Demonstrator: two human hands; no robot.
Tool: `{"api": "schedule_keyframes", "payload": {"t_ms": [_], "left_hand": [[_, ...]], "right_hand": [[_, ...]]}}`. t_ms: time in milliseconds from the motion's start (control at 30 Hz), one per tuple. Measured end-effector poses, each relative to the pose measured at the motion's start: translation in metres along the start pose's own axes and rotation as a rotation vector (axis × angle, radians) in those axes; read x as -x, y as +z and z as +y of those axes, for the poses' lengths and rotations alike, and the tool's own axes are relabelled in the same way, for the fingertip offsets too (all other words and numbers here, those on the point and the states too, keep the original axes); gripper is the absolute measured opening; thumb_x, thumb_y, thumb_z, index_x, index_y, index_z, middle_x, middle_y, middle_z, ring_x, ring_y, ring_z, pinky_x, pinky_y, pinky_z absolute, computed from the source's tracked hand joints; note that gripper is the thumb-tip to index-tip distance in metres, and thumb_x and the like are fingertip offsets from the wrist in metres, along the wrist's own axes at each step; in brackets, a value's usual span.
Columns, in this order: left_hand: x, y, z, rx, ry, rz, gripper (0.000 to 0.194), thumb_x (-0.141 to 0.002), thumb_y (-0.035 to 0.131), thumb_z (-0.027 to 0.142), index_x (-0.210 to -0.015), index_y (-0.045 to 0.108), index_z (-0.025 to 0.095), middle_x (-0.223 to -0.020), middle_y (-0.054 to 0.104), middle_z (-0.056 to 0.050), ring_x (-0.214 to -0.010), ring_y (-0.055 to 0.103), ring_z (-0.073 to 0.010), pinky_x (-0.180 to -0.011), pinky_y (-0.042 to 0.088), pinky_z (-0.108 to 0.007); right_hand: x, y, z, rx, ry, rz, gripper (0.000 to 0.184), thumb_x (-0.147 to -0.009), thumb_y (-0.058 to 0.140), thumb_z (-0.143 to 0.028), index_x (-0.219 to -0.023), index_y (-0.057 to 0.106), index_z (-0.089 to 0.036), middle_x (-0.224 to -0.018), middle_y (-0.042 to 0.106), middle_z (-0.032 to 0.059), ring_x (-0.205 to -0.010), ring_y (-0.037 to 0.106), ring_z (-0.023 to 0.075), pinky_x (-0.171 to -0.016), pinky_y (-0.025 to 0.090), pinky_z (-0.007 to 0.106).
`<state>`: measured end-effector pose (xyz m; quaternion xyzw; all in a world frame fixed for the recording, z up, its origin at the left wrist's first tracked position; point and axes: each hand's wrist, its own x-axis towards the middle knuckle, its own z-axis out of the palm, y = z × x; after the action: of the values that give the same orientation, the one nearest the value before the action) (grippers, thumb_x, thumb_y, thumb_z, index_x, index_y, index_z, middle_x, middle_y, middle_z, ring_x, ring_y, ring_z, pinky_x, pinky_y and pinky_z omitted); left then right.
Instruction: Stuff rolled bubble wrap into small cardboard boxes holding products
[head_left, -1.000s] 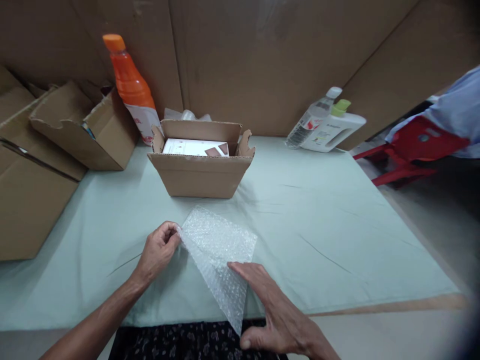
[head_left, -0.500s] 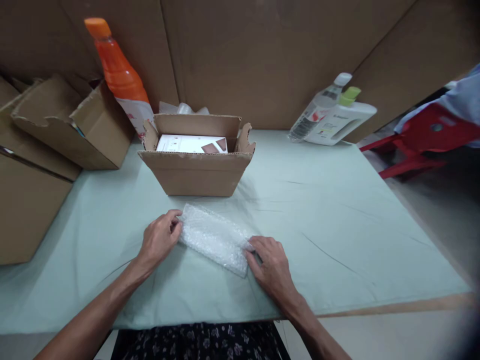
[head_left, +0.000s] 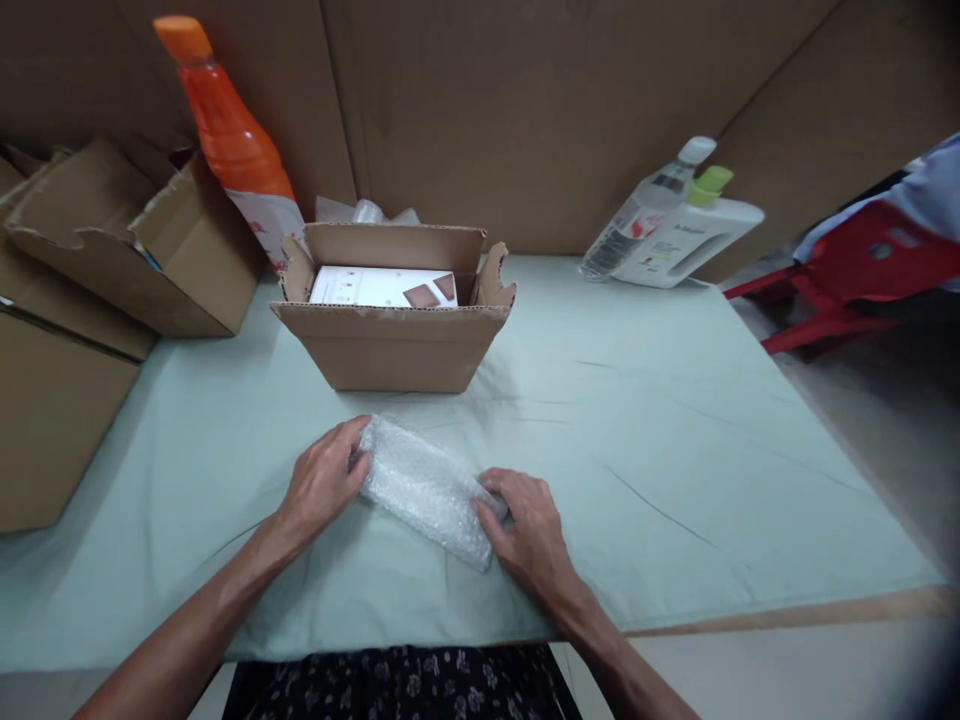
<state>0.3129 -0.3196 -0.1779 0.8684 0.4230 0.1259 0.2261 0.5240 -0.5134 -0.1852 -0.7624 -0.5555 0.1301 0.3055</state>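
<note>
A flat strip of clear bubble wrap (head_left: 424,485) lies slanted on the cloth-covered table, its left end farther from me than its right. My left hand (head_left: 324,475) grips the left end between thumb and fingers. At the right end, my right hand (head_left: 525,515) pinches the wrap, thumb on top and fingers at the far edge. Whether anything is inside the wrap I cannot tell. Just beyond it stands an open cardboard box (head_left: 401,350), flaps up, with a white printed box (head_left: 375,287) inside.
At the left are more open cardboard boxes (head_left: 202,285) and a tall orange bottle (head_left: 236,150). A clear bottle (head_left: 637,220) and a white jug with a green cap (head_left: 690,240) stand at the back right. Beyond the table's right edge is a red chair (head_left: 892,260).
My right hand has shifted slightly left along the bubble wrap, its thumb now farther over the top. The wrap's right end has come a little nearer to me.
</note>
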Motion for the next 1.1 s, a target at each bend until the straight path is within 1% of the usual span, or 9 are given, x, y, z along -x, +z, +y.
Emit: {"api": "schedule_keyframes", "payload": {"t_ms": [133,233,333,400,500,600,700,933,1100], "left_hand": [[-0.008,-0.006,0.004,-0.007,0.187,0.082,0.040,-0.088,0.050,0.019,-0.127,0.059,0.020,-0.089,0.067,-0.003,-0.081,0.064,-0.0192,-0.079,0.051,-0.031],[-0.021,-0.004,0.013,-0.090,0.325,0.089,0.041,-0.090,0.048,0.015,-0.129,0.058,0.018,-0.094,0.067,-0.007,-0.088,0.064,-0.0224,-0.084,0.052,-0.036],[-0.026,0.001,0.019,-0.139,0.392,0.081,0.041,-0.090,0.050,0.014,-0.131,0.057,0.016,-0.107,0.065,-0.012,-0.098,0.062,-0.0264,-0.089,0.052,-0.043],[-0.015,0.000,0.018,-0.106,0.456,0.100,0.041,-0.090,0.051,0.014,-0.131,0.057,0.017,-0.116,0.063,-0.013,-0.106,0.060,-0.0282,-0.092,0.052,-0.046],[0.022,-0.010,0.013,-0.024,0.588,0.091,0.044,-0.089,0.050,0.007,-0.131,0.055,0.020,-0.124,0.060,-0.013,-0.115,0.057,-0.0288,-0.096,0.050,-0.048],[0.066,-0.020,0.011,0.015,0.674,-0.063,0.055,-0.083,0.051,0.000,-0.133,0.053,0.021,-0.137,0.056,-0.014,-0.129,0.049,-0.0313,-0.103,0.048,-0.051],[0.093,-0.015,0.015,0.027,0.710,-0.193,0.064,-0.079,0.055,0.003,-0.140,0.048,0.021,-0.149,0.047,-0.015,-0.138,0.041,-0.0336,-0.108,0.045,-0.055],[0.101,0.018,0.021,0.134,0.714,-0.047,0.061,-0.083,0.052,0.003,-0.142,0.044,0.017,-0.133,0.059,-0.017,-0.128,0.052,-0.0301,-0.103,0.049,-0.052],[0.104,0.020,0.026,0.119,0.740,-0.062,0.068,-0.082,0.063,0.012,-0.145,0.040,0.018,-0.145,0.048,-0.019,-0.138,0.042,-0.0347,-0.110,0.040,-0.058]], "right_hand": [[0.026,-0.007,-0.023,-0.307,0.186,-0.129,0.035,-0.091,0.057,-0.031,-0.125,0.055,-0.023,-0.107,0.070,0.0066,-0.094,0.067,0.0220,-0.082,0.053,0.033],[0.042,-0.006,-0.033,-0.445,0.248,-0.221,0.042,-0.090,0.058,-0.031,-0.131,0.052,-0.023,-0.115,0.067,0.0078,-0.101,0.066,0.0224,-0.086,0.054,0.033],[0.052,0.001,-0.033,-0.551,0.348,-0.240,0.046,-0.092,0.057,-0.032,-0.136,0.049,-0.023,-0.111,0.063,0.0072,-0.085,0.065,0.0175,-0.075,0.055,0.030],[0.056,0.005,-0.030,-0.655,0.423,-0.236,0.051,-0.093,0.057,-0.034,-0.141,0.045,-0.025,-0.108,0.060,0.0051,-0.070,0.061,0.0120,-0.063,0.053,0.027],[0.059,0.007,-0.028,-0.836,0.515,-0.227,0.055,-0.092,0.060,-0.038,-0.143,0.042,-0.027,-0.108,0.056,0.0037,-0.066,0.060,0.0096,-0.056,0.052,0.024],[0.056,0.005,-0.032,-0.979,0.581,-0.224,0.057,-0.089,0.065,-0.043,-0.140,0.043,-0.027,-0.103,0.056,0.0022,-0.065,0.062,0.0097,-0.057,0.054,0.024],[0.052,0.007,-0.042,-1.117,0.645,-0.219,0.057,-0.085,0.070,-0.043,-0.134,0.046,-0.026,-0.095,0.058,-0.0007,-0.062,0.063,0.0102,-0.056,0.056,0.025],[0.056,0.008,-0.055,-1.368,0.731,-0.129,0.058,-0.078,0.079,-0.039,-0.127,0.052,-0.023,-0.090,0.062,-0.0005,-0.066,0.061,0.0106,-0.055,0.058,0.022],[0.056,-0.002,-0.051,-1.428,0.793,-0.058,0.056,-0.076,0.082,-0.037,-0.123,0.056,-0.023,-0.090,0.064,0.0002,-0.069,0.061,0.0112,-0.055,0.057,0.020]]}}
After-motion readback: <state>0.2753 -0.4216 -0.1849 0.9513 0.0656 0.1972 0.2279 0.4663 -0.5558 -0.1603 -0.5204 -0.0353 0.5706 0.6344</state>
